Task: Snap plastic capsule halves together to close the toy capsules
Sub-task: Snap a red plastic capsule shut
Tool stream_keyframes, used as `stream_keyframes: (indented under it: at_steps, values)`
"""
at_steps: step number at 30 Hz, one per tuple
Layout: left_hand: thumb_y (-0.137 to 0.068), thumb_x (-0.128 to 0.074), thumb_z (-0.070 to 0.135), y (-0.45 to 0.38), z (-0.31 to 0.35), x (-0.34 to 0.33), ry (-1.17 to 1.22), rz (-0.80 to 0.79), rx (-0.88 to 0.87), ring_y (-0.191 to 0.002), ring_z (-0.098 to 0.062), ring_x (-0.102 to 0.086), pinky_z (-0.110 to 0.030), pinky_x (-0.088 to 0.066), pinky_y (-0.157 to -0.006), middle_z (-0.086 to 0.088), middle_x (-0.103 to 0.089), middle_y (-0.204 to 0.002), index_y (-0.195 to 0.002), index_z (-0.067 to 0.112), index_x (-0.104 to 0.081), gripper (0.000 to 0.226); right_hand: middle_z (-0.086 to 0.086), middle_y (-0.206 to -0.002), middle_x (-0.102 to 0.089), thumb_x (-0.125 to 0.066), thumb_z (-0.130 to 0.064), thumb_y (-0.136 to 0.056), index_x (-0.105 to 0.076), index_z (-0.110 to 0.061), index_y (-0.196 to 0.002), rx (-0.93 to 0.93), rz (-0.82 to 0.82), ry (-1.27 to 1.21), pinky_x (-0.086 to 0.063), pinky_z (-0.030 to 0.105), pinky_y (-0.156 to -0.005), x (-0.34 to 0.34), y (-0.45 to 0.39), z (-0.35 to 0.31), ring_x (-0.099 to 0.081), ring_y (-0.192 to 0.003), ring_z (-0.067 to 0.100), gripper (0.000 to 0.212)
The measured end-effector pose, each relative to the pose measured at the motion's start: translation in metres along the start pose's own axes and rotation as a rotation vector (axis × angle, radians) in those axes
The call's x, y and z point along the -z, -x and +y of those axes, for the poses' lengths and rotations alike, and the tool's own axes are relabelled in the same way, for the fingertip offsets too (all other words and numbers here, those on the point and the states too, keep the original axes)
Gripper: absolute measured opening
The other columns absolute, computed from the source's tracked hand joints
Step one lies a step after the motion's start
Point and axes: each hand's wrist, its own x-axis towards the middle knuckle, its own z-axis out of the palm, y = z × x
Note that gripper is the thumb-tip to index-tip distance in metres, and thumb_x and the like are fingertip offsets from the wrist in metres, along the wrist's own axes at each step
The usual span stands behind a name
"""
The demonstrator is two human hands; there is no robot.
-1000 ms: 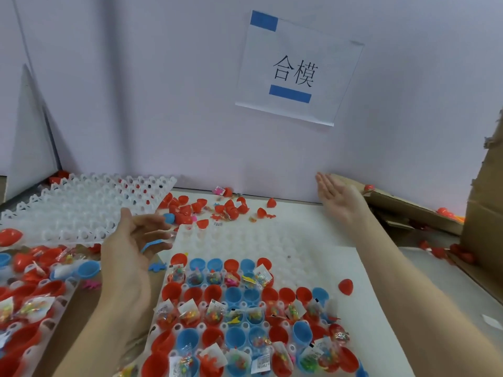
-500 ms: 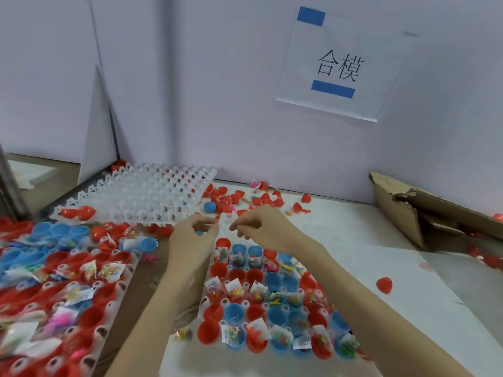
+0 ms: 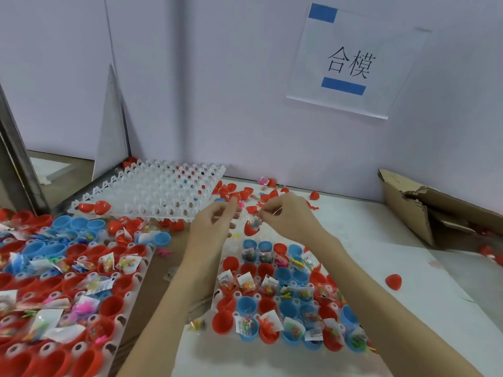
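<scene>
Between the two hands, above the far edge of the near tray (image 3: 217,295), the fingers do small, careful work. The right hand (image 3: 288,216) has its fingers (image 3: 265,212) curled in, and they seem to pinch something tiny right above a red capsule half (image 3: 251,228). That red half stands alone on the tabletop (image 3: 381,257), open side up, with a little toy bag poking out of it. The left hand (image 3: 211,227) is beside it with its fingers (image 3: 230,209) curled in too. I cannot tell if they hold a piece, because it is too blurry there. My guess is that both hands are tucking the bag in so a lid can snap on.

Below the hands, the near tray holds rows of red and blue cup halves (image 3: 283,308). Many have toy bags in them, and all of them look open on top. So most of the closing is not yet done.

On the left, a second tray (image 3: 81,281) is packed with more red and blue halves and bags. Behind it lies an empty white tray (image 3: 152,191) with a red piece (image 3: 102,207) on its edge. Loose red lids (image 3: 245,193) are scattered on the tabletop just past the hands, so a lid is close to grab. One more red half (image 3: 393,281) sits by itself, well apart on the right. A torn cardboard box (image 3: 408,210) rests at the right side, and a paper sign (image 3: 351,63) hangs on the wall.

Nothing blocks the hands. The bags stick up high, though, and one could get caught in the seam.
</scene>
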Motion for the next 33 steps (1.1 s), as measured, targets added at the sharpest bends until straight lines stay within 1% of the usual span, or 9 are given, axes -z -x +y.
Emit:
stream_keyframes:
  at_steps: [3, 6, 8, 12, 17, 22, 27, 30, 33]
  values:
    - [-0.086, -0.079, 0.045, 0.005, -0.002, -0.006, -0.113, -0.206, -0.128, -0.098, -0.008, -0.07, -0.026, -0.061, -0.082, 0.015, -0.071, -0.109, -0.111, 0.033, -0.071, 0.029, 0.004, -0.082, -0.076, -0.066, -0.024, -0.097, -0.081, -0.013, -0.091, -0.053, 0.081, -0.046, -0.047, 0.013, -0.059, 0.019, 0.004, 0.009, -0.068, -0.076, 0.024, 0.019]
    - [-0.08, -0.088, 0.034, 0.009, -0.004, -0.014, -0.144, -0.291, -0.238, -0.1, -0.004, -0.07, -0.018, -0.058, -0.079, 0.015, -0.068, -0.116, -0.118, 0.038, -0.066, 0.044, 0.0, -0.079, -0.075, -0.067, -0.028, -0.096, -0.082, -0.018, -0.093, -0.093, 0.133, -0.085, -0.043, 0.008, -0.053, 0.027, 0.015, 0.015, -0.067, -0.072, 0.02, 0.018]
    - [-0.081, -0.088, 0.03, 0.013, -0.003, -0.019, -0.109, -0.288, -0.276, -0.099, -0.006, -0.072, -0.018, -0.058, -0.08, 0.016, -0.07, -0.114, -0.115, 0.038, -0.066, 0.041, -0.004, -0.078, -0.074, -0.067, -0.029, -0.096, -0.082, -0.019, -0.094, -0.111, 0.149, -0.12, -0.044, 0.007, -0.055, 0.026, 0.023, 0.017, -0.067, -0.072, 0.016, 0.018]
    - [-0.088, -0.082, 0.024, 0.019, 0.001, -0.026, -0.072, -0.263, -0.301, -0.094, -0.01, -0.074, -0.02, -0.059, -0.08, 0.017, -0.072, -0.104, -0.104, 0.032, -0.068, 0.022, -0.013, -0.08, -0.067, -0.068, -0.027, -0.095, -0.08, -0.019, -0.099, -0.132, 0.218, -0.172, -0.048, 0.012, -0.066, 0.019, 0.041, 0.019, -0.064, -0.074, 0.003, 0.015]
    - [-0.093, -0.077, 0.017, 0.019, 0.001, -0.028, -0.027, -0.276, -0.242, -0.088, -0.018, -0.077, -0.03, -0.063, -0.084, 0.005, -0.076, -0.097, -0.103, 0.019, -0.072, 0.012, -0.008, -0.095, -0.07, -0.063, -0.026, -0.099, -0.075, -0.021, -0.105, -0.116, 0.333, -0.274, -0.058, 0.02, -0.076, 0.009, 0.062, 0.019, -0.068, -0.082, 0.007, 0.015]
    - [-0.093, -0.076, 0.018, 0.018, 0.002, -0.029, -0.018, -0.28, -0.208, -0.088, -0.017, -0.078, -0.029, -0.063, -0.083, 0.005, -0.077, -0.098, -0.104, 0.017, -0.073, 0.012, -0.012, -0.097, -0.072, -0.058, -0.024, -0.102, -0.07, -0.019, -0.112, -0.116, 0.31, -0.529, -0.058, 0.016, -0.069, 0.005, 0.07, 0.015, -0.072, -0.084, 0.003, 0.017]
    - [-0.091, -0.079, 0.02, 0.02, 0.006, -0.025, -0.02, -0.275, -0.22, -0.09, -0.012, -0.077, -0.021, -0.06, -0.082, 0.012, -0.076, -0.102, -0.108, 0.022, -0.072, 0.019, -0.013, -0.097, -0.075, -0.072, -0.019, -0.093, -0.072, -0.021, -0.111, -0.107, 0.294, -0.765, -0.056, 0.014, -0.066, 0.007, 0.075, 0.013, -0.074, -0.085, 0.004, 0.018]
    - [-0.087, -0.083, 0.022, 0.021, 0.009, -0.024, -0.025, -0.272, -0.249, -0.095, -0.01, -0.075, -0.017, -0.058, -0.082, 0.016, -0.074, -0.108, -0.113, 0.029, -0.069, 0.031, -0.014, -0.097, -0.074, -0.074, -0.02, -0.091, -0.071, -0.025, -0.108, -0.111, 0.31, -0.792, -0.055, 0.013, -0.065, 0.007, 0.075, 0.011, -0.073, -0.084, 0.003, 0.018]
    - [-0.086, -0.083, 0.024, 0.023, 0.012, -0.024, -0.062, -0.283, -0.285, -0.097, -0.012, -0.074, -0.02, -0.059, -0.084, 0.014, -0.073, -0.107, -0.118, 0.031, -0.066, 0.037, -0.014, -0.097, -0.074, -0.075, -0.019, -0.09, -0.07, -0.026, -0.107, -0.1, 0.316, -0.786, -0.055, 0.012, -0.065, 0.006, 0.075, 0.01, -0.073, -0.085, 0.002, 0.019]
